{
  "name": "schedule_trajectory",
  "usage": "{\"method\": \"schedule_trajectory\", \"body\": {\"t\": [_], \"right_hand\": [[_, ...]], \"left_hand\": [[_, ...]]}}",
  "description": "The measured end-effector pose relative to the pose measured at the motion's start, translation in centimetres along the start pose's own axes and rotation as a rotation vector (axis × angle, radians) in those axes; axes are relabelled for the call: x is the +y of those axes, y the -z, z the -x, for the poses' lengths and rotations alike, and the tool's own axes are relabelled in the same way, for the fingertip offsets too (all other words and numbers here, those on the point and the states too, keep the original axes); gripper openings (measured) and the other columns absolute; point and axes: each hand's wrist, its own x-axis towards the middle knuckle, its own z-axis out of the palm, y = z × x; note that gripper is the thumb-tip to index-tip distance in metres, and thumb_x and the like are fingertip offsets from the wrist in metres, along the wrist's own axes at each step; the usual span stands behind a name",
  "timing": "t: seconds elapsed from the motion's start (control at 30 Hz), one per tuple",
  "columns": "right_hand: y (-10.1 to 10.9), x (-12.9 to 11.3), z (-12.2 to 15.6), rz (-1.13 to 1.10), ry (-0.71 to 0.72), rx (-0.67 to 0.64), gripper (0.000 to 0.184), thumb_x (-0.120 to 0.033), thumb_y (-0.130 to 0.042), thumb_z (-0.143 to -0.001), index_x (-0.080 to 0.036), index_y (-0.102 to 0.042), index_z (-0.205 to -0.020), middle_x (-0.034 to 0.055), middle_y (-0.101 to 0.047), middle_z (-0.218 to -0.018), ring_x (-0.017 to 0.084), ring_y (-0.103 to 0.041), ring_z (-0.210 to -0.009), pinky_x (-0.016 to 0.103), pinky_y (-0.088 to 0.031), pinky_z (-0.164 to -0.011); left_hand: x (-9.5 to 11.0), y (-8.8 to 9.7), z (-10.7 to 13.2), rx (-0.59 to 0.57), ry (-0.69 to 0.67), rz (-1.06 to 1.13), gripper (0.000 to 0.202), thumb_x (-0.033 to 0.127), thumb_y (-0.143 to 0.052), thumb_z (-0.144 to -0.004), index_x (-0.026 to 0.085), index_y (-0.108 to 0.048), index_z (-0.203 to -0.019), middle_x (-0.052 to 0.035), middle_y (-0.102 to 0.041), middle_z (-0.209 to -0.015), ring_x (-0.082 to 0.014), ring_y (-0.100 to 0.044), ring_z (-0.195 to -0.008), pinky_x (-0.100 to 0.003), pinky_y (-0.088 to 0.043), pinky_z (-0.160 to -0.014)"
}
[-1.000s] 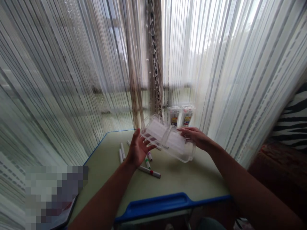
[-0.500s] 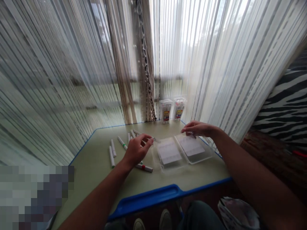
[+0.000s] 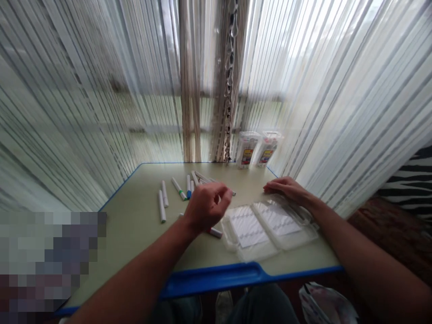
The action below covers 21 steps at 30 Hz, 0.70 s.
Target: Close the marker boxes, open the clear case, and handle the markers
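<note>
My left hand (image 3: 209,204) is above the table beside a loose group of white markers, its fingers curled in a pinch. What it holds, if anything, is hidden; the dark end of a marker (image 3: 233,193) shows just past the fingertips. My right hand (image 3: 285,188) rests beyond the far edge of an open clear plastic case (image 3: 276,252), fingers lying loosely on the table with nothing visible in them. White paper inserts (image 3: 248,227) lie in both halves of the case. A green-banded marker (image 3: 179,189) and a capped white marker (image 3: 162,207) lie to the left.
Two clear boxes with yellow labels, a left one (image 3: 248,150) and a right one (image 3: 269,149), stand at the table's back edge. String curtains (image 3: 151,112) hang behind. A blue tray edge (image 3: 216,280) runs along the front. A plastic bag (image 3: 327,303) sits below on the right.
The view has shifted, so the table sits further right. My left hand's fingers have curled closer together. My right hand has slid off the case's far edge onto the table beyond.
</note>
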Motion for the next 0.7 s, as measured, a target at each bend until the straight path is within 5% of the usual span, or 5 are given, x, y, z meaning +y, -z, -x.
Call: {"method": "schedule_trajectory", "body": {"t": [0.27,0.5,0.7], "right_hand": [[-0.8,-0.2,0.4,0.117,-0.011,0.099,0.043,-0.056,-0.078,-0.059,-0.015,-0.077,-0.073,0.0100,-0.075,-0.077,0.022,-0.068,-0.071,0.030,-0.052,-0.067],[-0.5,0.9,-0.3,0.066,-0.040,0.170,0.036,-0.055,-0.077,-0.059,-0.020,-0.076,-0.067,0.0101,-0.075,-0.074,0.026,-0.069,-0.071,0.034,-0.055,-0.067],[-0.3,1.4,-0.7,-0.025,-0.072,0.203,0.029,-0.045,-0.082,-0.054,-0.019,-0.077,-0.067,0.0111,-0.075,-0.075,0.023,-0.070,-0.071,0.031,-0.057,-0.069]], "left_hand": [[2.6,-2.1,2.0,-0.295,-0.354,-0.181,0.021,0.033,-0.053,-0.084,0.018,-0.061,-0.071,-0.0044,-0.063,-0.069,-0.0169,-0.056,-0.063,-0.030,-0.037,-0.062],[0.8,-2.0,1.9,-0.396,-0.303,-0.266,0.022,0.030,-0.053,-0.084,0.016,-0.060,-0.069,-0.0055,-0.062,-0.067,-0.0186,-0.059,-0.063,-0.032,-0.039,-0.062],[0.9,-1.8,1.5,-0.322,-0.292,-0.302,0.023,0.029,-0.050,-0.085,0.017,-0.061,-0.069,-0.0050,-0.061,-0.067,-0.0175,-0.057,-0.061,-0.030,-0.038,-0.059]]}}
